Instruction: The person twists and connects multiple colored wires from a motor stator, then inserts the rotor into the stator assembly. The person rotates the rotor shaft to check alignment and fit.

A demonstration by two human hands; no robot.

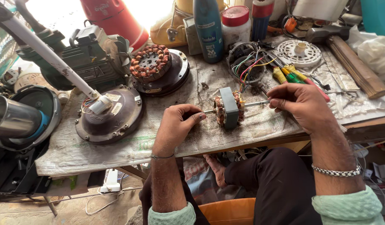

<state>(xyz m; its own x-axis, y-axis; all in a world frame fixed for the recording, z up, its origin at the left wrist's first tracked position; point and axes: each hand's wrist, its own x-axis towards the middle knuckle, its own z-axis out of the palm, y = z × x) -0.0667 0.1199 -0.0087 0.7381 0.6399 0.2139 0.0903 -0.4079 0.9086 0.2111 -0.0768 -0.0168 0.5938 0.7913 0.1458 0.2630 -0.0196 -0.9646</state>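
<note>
A small motor (229, 108) with a grey laminated core, copper windings and a metal shaft running through it sits over the sackcloth-covered workbench (96, 156). My left hand (178, 125) pinches the left end of the shaft. My right hand (298, 102) grips the right end of the shaft. Coloured wires (250, 68) run from the motor toward the back of the bench.
A brown fan motor housing (111, 116) with a white tube lies at left, a copper-wound stator (153, 62) on a dark plate behind it. Bottles (209, 29), screwdrivers (292, 77), a white round part (300, 52) and a hammer (350, 58) crowd the back right. A metal cylinder (13, 118) is far left.
</note>
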